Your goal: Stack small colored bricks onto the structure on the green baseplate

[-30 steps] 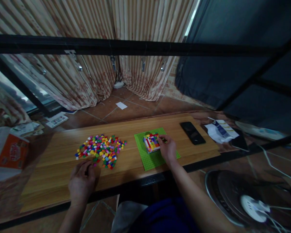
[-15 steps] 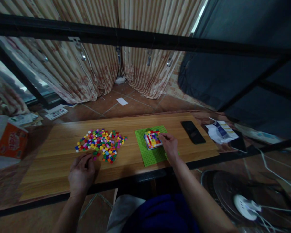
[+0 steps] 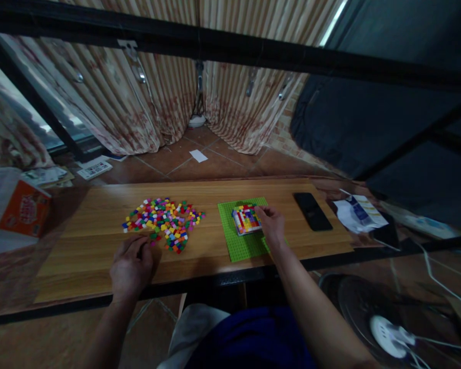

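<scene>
A square block of multicoloured toy bricks sits on a green studded baseplate. At its right edge is my right hand, fingertips pinched together against the upper right corner; anything between them is too small to make out. My left hand rests on the wooden table just in front of a loose pile of small coloured bricks. Its fingers are curled, with the tips close to a few green and red bricks; whether they hold one is hidden.
A black phone lies on the wooden table, right of the baseplate. Papers lie beyond the table's right end. An orange box stands at the left, and a white power strip at lower right.
The whole view has shifted slightly as my head moved. My right hand stays at the brick block's right edge, and my left hand keeps its place by the pile.
</scene>
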Demonstrator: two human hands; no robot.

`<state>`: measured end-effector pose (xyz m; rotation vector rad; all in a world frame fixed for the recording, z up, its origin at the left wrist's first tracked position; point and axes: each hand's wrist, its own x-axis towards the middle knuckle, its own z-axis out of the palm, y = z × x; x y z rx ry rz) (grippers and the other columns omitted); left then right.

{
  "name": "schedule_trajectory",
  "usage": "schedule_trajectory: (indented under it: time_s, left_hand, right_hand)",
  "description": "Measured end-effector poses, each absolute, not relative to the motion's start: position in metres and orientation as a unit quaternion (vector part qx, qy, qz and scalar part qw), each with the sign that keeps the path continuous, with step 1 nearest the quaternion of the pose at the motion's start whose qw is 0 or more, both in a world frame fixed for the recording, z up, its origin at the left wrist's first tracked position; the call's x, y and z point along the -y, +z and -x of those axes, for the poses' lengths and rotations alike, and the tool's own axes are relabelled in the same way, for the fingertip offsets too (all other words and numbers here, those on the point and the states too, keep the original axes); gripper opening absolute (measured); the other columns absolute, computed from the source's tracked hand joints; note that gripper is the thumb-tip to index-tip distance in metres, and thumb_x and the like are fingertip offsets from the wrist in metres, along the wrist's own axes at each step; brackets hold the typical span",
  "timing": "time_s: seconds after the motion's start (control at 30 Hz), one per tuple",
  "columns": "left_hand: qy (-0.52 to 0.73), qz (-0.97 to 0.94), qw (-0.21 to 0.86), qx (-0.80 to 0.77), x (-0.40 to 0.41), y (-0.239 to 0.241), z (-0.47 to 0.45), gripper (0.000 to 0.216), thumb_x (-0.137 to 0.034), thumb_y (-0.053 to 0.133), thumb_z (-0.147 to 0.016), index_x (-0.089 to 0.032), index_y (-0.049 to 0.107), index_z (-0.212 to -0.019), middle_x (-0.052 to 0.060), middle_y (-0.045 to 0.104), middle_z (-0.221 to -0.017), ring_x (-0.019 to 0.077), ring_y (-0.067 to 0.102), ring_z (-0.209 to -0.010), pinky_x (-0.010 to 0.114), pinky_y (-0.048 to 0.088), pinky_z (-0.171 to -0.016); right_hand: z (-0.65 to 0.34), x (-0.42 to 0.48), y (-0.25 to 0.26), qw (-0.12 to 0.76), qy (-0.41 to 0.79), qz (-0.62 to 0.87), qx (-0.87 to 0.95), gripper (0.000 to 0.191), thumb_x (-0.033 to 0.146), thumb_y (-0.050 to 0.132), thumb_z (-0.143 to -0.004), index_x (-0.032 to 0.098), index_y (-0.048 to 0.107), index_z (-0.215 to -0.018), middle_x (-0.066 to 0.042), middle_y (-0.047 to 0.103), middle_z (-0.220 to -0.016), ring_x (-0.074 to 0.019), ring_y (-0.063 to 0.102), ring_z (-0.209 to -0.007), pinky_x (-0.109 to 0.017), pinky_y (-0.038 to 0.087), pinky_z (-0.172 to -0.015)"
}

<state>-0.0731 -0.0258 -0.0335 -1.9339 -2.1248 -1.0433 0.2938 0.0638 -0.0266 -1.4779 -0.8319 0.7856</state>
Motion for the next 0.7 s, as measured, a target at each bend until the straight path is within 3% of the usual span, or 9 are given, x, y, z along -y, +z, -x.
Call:
schedule_trajectory:
  time_s: [0.27,0.43,0.5,0.63,0.7]
  left_hand:
    - [-0.333,0.623,0.027,0.707,0.027,-0.034,0.071,0.028,-0.035,0.047,-0.090,-0.017,0.069,-0.094,0.012,0.071,-0.104,0.0252,0.065,-0.100,0.039,0.053,-0.093]
    - [-0.325,0.622,0.015,0.712,0.029,-0.033,0.070,0.029,-0.035,0.046,-0.090,-0.017,0.069,-0.094,0.013,0.071,-0.104,0.0257,0.064,-0.102,0.040,0.052,-0.095]
    - [-0.332,0.620,0.011,0.711,0.029,-0.032,0.070,0.029,-0.034,0.046,-0.090,-0.018,0.069,-0.094,0.012,0.071,-0.105,0.0251,0.064,-0.102,0.039,0.052,-0.095]
    - [-0.346,0.618,0.018,0.706,0.029,-0.034,0.069,0.028,-0.031,0.046,-0.089,-0.017,0.070,-0.095,0.012,0.071,-0.105,0.0241,0.065,-0.102,0.038,0.052,-0.096]
    - [-0.349,0.620,0.021,0.702,0.028,-0.036,0.069,0.028,-0.030,0.046,-0.090,-0.016,0.070,-0.095,0.011,0.071,-0.103,0.0236,0.065,-0.101,0.037,0.052,-0.095]
  right_hand:
    - [-0.290,-0.062,-0.027,0.607,0.338,0.631,0.345,0.040,0.051,0.078,-0.057,0.016,0.067,-0.074,-0.003,0.068,-0.069,-0.0154,0.060,-0.061,-0.030,0.049,-0.060]
    - [-0.297,-0.061,-0.022,0.571,0.347,0.647,0.368,0.047,0.055,0.078,-0.055,0.015,0.067,-0.076,-0.005,0.067,-0.070,-0.0177,0.060,-0.062,-0.032,0.048,-0.060]
    - [-0.298,-0.058,-0.017,0.546,0.309,0.667,0.402,0.048,0.057,0.074,-0.062,0.014,0.067,-0.082,-0.007,0.068,-0.074,-0.0192,0.060,-0.065,-0.033,0.048,-0.062]
    - [-0.277,-0.043,-0.001,0.509,0.126,0.679,0.515,0.040,0.051,0.058,-0.083,0.014,0.069,-0.093,-0.011,0.068,-0.091,-0.0203,0.059,-0.077,-0.036,0.048,-0.071]
    - [-0.254,-0.035,0.007,0.488,0.126,0.619,0.602,0.032,0.045,0.054,-0.089,0.017,0.070,-0.093,-0.009,0.067,-0.093,-0.0203,0.060,-0.082,-0.036,0.048,-0.076]
